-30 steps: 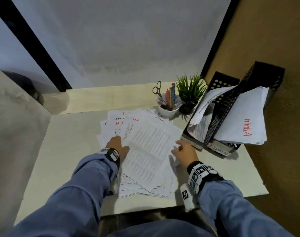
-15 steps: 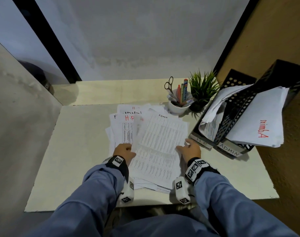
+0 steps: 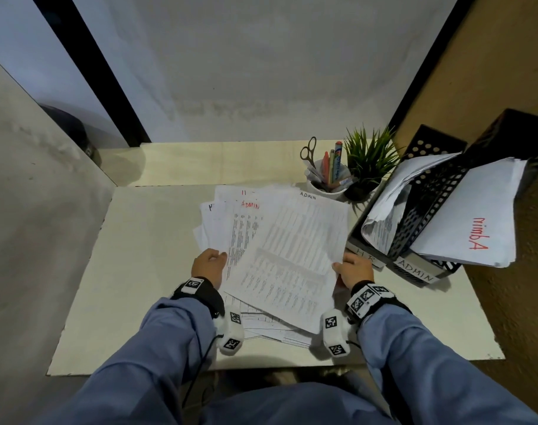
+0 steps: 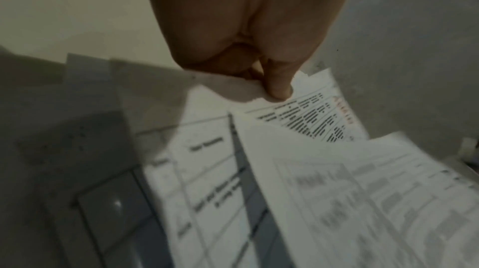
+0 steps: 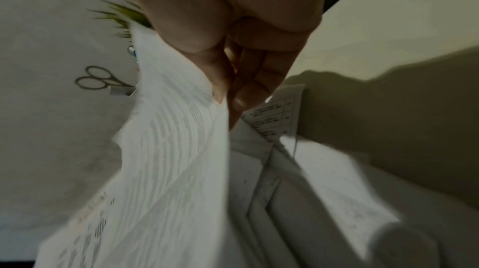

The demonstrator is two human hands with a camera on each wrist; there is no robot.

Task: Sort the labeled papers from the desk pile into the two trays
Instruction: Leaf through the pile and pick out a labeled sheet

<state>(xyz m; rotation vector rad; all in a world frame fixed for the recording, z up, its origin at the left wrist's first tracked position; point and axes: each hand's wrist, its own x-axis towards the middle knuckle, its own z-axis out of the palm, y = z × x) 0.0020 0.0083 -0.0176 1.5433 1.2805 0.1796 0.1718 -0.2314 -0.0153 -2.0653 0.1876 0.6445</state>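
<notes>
A loose pile of printed papers (image 3: 270,326) lies mid-desk. My right hand (image 3: 353,271) pinches the right edge of the top sheet (image 3: 292,250), marked ADMIN in black, and holds it off the pile; in the right wrist view thumb and fingers (image 5: 228,92) clamp that sheet (image 5: 176,149). My left hand (image 3: 211,265) pinches the left edge of a sheet marked ADMIN in red (image 3: 246,228); the left wrist view shows the thumb (image 4: 277,88) on that sheet (image 4: 311,120). Two black mesh trays stand at the right, labelled HR (image 3: 364,254) and ADMIN (image 3: 414,273), both holding papers.
A white cup with scissors and pens (image 3: 326,182) and a small potted plant (image 3: 368,161) stand behind the pile, beside the trays. A wall closes the right side behind the trays. Bare desk surface (image 3: 145,256) lies left of the pile.
Both hands have drawn back toward the near side of the pile and taken hold of sheet edges. The top ADMIN sheet has lifted off the pile.
</notes>
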